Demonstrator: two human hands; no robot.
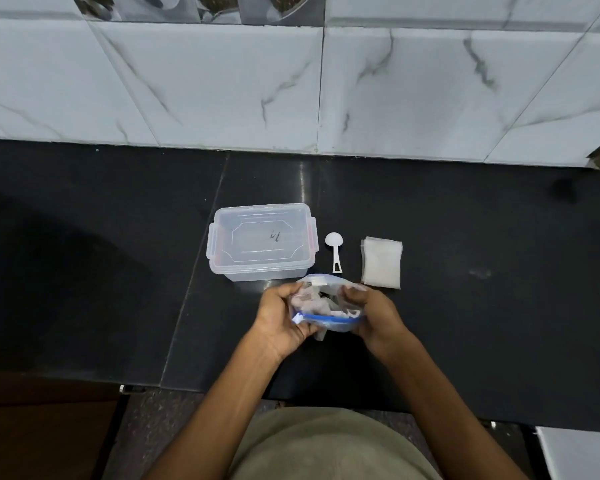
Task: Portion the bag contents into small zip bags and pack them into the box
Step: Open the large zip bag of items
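Note:
A clear zip bag point(321, 299) with a blue zip strip and pale contents sits between my two hands above the black counter. My left hand point(283, 318) grips its left side, fingers curled round the edge. On the bag's right side my right hand point(373, 317) holds it the same way. Just behind the bag stands a clear plastic box point(260, 242) with its lid on and clips at the sides. A white scoop point(335, 249) lies to the right of the box. Further right lies a stack of small clear zip bags point(381, 263).
The black counter point(465, 306) runs to a marble-tiled wall point(326, 81) at the back. Its front edge is near my body, with a brown surface point(42, 427) lower left and a white object point(582, 452) at lower right.

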